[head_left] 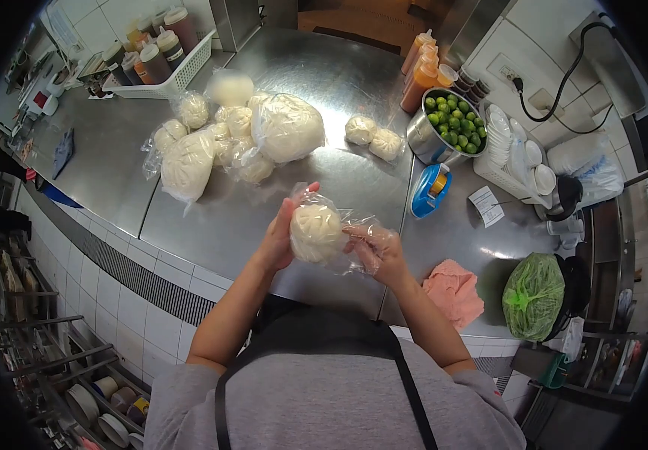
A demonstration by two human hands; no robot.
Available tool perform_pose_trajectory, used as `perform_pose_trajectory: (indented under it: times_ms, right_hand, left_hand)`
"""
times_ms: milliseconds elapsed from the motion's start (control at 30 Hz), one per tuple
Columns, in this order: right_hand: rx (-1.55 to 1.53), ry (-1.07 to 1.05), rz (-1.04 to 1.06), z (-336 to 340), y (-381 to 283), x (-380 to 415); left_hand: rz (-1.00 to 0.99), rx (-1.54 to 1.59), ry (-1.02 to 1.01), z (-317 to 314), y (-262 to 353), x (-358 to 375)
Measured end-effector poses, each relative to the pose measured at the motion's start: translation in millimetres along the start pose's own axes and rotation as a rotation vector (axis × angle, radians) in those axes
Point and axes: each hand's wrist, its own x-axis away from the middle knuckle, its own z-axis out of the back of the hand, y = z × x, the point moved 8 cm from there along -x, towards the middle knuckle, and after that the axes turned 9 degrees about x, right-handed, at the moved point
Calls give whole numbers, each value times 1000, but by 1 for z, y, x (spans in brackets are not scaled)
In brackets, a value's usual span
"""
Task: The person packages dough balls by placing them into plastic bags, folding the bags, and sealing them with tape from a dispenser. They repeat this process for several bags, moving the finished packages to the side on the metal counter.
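Note:
A round, white, bun-like ball (315, 233) in a clear plastic bag (357, 225) is held just above the steel counter's front edge. My left hand (282, 234) cups the ball from its left side, with the fingertips showing at its top. To the right, my right hand (378, 250) has its fingers closed on the loose, crumpled end of the bag; the plastic partly covers those fingers. Farther back on the counter lies a pile of similar bagged white balls (237, 124), including a large bag (288, 127). Two more balls (374, 138) sit apart at the right.
A white basket of sauce bottles (181, 75) stands back left. At the right are a steel pot of green limes (447, 139), orange bottles (419, 79), a blue-and-yellow object (430, 191), a paper slip (486, 205), a pink cloth (453, 292) and a green bag (534, 296).

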Motion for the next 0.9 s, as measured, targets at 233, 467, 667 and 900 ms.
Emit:
perform_pose_trajectory:
  times_ms: [233,467,667,900]
  right_hand:
    - [504,174,544,-6,-41,2]
    - [62,19,39,-21,28,-18]
    - [-414,25,-219,5,22,-13]
    - [-428,-80,-317,45,45,-12]
  left_hand:
    - [-143,-219,-91,5,-2,0]
    - [188,6,191,26,-31,2]
    - [219,-134,-129,7,-26,11]
    - [498,-49,122,22,-33,-7]
